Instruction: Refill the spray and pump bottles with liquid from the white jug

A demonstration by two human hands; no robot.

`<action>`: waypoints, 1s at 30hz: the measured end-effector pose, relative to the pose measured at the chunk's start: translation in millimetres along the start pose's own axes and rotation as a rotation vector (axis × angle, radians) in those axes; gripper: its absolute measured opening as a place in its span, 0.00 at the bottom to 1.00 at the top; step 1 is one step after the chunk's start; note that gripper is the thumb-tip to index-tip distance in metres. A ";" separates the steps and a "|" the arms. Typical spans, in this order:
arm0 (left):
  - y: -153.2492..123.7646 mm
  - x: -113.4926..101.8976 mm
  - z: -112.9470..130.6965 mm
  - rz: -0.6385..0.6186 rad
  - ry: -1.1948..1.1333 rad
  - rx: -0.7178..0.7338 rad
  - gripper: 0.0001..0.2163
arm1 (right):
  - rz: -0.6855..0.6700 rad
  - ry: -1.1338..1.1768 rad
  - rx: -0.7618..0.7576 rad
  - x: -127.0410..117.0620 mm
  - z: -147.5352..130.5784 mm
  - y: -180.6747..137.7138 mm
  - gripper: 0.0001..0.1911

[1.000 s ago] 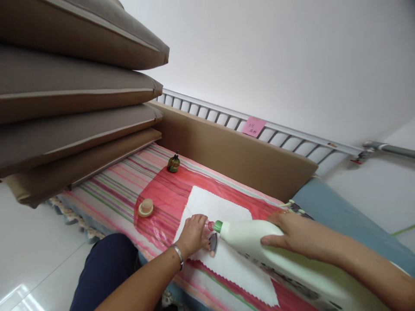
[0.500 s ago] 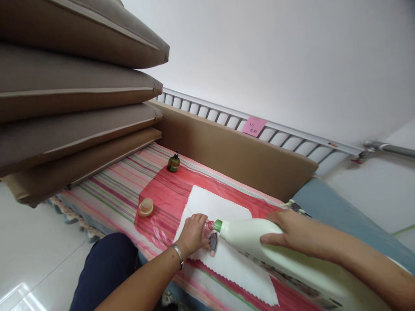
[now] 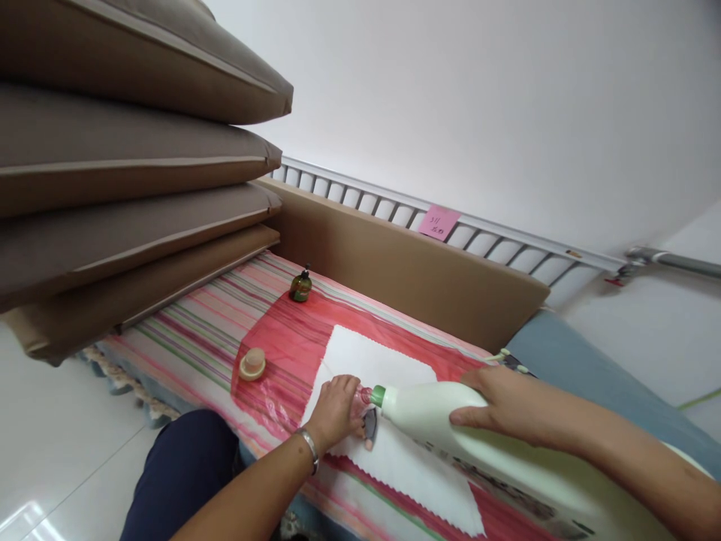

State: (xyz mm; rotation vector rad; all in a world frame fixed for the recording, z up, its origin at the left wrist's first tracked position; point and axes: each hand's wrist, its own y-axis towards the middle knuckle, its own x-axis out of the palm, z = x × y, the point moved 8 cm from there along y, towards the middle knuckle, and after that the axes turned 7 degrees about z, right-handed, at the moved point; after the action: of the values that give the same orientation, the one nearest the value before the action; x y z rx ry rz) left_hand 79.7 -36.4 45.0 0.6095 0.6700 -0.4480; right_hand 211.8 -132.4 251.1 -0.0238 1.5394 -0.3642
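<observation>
My left hand, with a silver bracelet at the wrist, is closed around a small clear, pinkish container, mostly hidden by the fingers. A large pale green bottle lies tilted on its side, its green spout at the mouth of the small container. My right hand grips the big bottle from above. Whether liquid flows cannot be seen. Beneath both is a white cloth with a zigzag edge. A dark grey piece shows just below my left fingers.
A round beige cap-like piece and a dark green pump bottle stand on a red translucent sheet over a striped cloth. Brown cushions are stacked at left. A brown board leans against a radiator with a pink note.
Almost nothing differs. Both hands keep their hold, the spout stays at the small container, and the whole view has shifted very slightly.
</observation>
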 end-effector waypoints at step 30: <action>0.6 5.8 -10.1 0.078 -0.079 0.011 0.27 | -0.012 0.084 0.058 1.1 -2.7 0.5 0.13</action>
State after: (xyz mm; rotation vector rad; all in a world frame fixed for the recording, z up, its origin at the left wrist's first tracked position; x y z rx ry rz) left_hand 79.7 -30.5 34.9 0.6227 0.5676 -0.4013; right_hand 209.3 -131.6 249.8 0.0281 1.6115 -0.4240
